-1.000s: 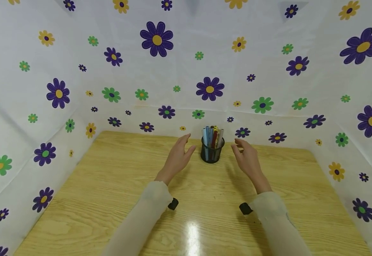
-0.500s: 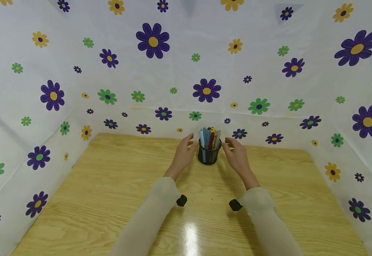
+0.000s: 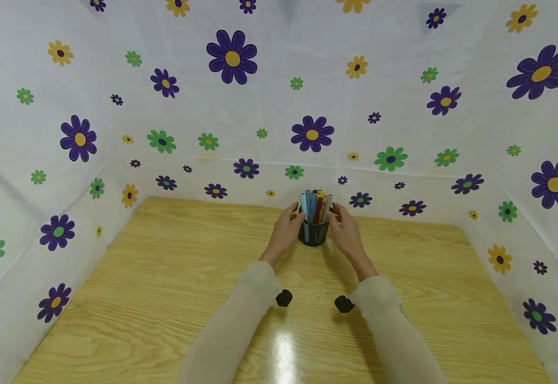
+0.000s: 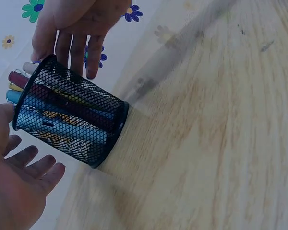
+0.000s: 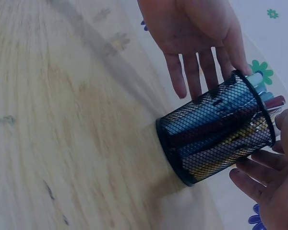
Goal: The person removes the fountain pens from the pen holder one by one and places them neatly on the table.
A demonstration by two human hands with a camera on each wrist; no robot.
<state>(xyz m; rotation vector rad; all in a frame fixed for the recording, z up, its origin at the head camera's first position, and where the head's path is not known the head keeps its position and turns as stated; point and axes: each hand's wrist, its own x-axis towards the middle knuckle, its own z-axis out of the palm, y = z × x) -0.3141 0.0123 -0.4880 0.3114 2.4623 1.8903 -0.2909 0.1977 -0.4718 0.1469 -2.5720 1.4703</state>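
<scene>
A black mesh pen cup [image 3: 313,236] stands upright near the table's back edge, filled with several pens and markers [image 3: 318,208] in light blue, dark red, yellow and grey. My left hand [image 3: 285,230] is at its left side and my right hand [image 3: 347,232] at its right, thumbs close to the rim. In the left wrist view, fingers of the left hand [image 4: 24,177] extend loosely beside the mesh cup [image 4: 69,112]. The right wrist view has the right hand [image 5: 273,177] near the rim, its fingers partly behind the cup [image 5: 213,129]. Firm contact is hard to make out.
The cup rests on a light wood-grain table [image 3: 163,298]. White cloth [image 3: 269,106] with purple, green and yellow flowers rises behind the table and on both sides. A small black device [image 3: 284,298] sits at the left cuff, another black device [image 3: 343,304] at the right.
Both hands have moved inward from either side, closing the gap to the pen cup. The cup has stayed in its place on the table; the head view has shifted slightly.
</scene>
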